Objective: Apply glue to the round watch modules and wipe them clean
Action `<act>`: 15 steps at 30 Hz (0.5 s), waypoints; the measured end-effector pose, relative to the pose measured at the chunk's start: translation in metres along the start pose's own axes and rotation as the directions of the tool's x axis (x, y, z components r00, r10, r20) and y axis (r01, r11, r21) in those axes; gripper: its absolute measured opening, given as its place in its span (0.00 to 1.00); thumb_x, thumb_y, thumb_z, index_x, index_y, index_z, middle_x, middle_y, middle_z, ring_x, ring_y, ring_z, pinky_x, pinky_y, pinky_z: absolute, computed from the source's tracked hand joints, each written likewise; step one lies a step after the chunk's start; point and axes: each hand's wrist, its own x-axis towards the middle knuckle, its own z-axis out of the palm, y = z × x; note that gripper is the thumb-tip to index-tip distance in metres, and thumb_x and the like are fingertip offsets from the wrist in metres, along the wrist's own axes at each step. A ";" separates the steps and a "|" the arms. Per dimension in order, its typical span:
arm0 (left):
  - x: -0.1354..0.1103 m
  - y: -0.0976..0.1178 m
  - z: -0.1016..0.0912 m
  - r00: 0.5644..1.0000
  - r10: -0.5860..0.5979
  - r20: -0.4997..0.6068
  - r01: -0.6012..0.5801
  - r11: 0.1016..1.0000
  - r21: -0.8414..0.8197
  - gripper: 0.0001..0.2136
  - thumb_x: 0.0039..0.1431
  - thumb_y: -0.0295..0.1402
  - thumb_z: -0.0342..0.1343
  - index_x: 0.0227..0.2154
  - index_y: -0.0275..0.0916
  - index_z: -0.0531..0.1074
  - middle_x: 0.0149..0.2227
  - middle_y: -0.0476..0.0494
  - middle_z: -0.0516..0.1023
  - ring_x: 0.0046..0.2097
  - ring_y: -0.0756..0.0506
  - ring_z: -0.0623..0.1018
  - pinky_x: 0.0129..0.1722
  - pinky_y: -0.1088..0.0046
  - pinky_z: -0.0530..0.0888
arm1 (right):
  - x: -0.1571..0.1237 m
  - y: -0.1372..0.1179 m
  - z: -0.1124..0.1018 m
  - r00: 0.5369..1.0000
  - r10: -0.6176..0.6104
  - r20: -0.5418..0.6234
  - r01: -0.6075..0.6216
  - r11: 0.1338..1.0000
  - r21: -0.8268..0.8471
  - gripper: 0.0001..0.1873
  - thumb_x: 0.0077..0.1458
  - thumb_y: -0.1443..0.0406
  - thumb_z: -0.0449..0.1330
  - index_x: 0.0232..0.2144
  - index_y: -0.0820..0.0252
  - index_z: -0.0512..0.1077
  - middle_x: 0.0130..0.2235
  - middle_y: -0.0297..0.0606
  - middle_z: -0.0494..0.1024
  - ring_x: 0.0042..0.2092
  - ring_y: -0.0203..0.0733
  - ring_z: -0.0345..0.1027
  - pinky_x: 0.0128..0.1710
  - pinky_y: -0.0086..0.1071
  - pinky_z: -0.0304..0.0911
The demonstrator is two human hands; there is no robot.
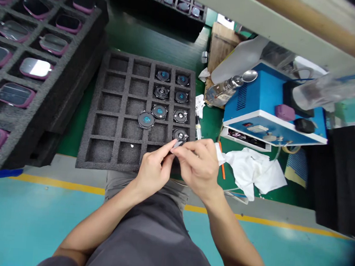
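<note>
My left hand and my right hand meet over the near right corner of a dark foam tray. Their fingertips pinch a small thin grey piece between them; fingers cover most of it, so its kind is unclear. Just beyond my fingers a round black watch body lies in a right-hand compartment. Several similar watch bodies fill the two right columns. One watch body rests tilted on a divider, beside another watch body. A tiny white bit sits in a near compartment.
At left, stacked foam trays hold purple-rimmed pieces. A blue machine stands right, with a pump bottle beside it. White cloths and an orange stick lie nearer. A beam crosses overhead.
</note>
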 end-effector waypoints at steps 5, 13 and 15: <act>-0.002 0.001 0.000 1.000 -0.002 -0.004 0.002 1.000 0.005 0.19 0.64 0.25 0.53 0.57 0.38 0.74 0.49 0.42 0.84 0.41 0.44 0.86 0.43 0.70 0.82 | 0.002 0.021 -0.001 0.999 0.008 -0.053 -0.011 0.998 -0.060 0.09 0.61 0.70 0.63 0.36 0.50 0.79 0.33 0.35 0.80 0.38 0.42 0.65 0.38 0.39 0.61; -0.004 0.001 0.000 0.999 0.035 -0.021 -0.034 0.999 0.030 0.19 0.65 0.26 0.54 0.58 0.37 0.74 0.48 0.40 0.85 0.38 0.46 0.86 0.40 0.73 0.82 | -0.001 0.023 -0.010 0.982 0.119 -0.147 -0.120 0.993 0.002 0.07 0.60 0.71 0.63 0.39 0.53 0.78 0.33 0.35 0.78 0.37 0.41 0.68 0.38 0.38 0.63; -0.003 0.001 0.000 0.999 0.046 -0.022 -0.046 0.998 0.042 0.20 0.65 0.26 0.53 0.58 0.38 0.73 0.49 0.41 0.84 0.40 0.45 0.86 0.42 0.73 0.82 | -0.001 0.010 -0.008 0.986 0.118 -0.122 -0.114 0.993 0.038 0.08 0.60 0.71 0.63 0.40 0.53 0.78 0.33 0.35 0.78 0.37 0.41 0.69 0.38 0.38 0.63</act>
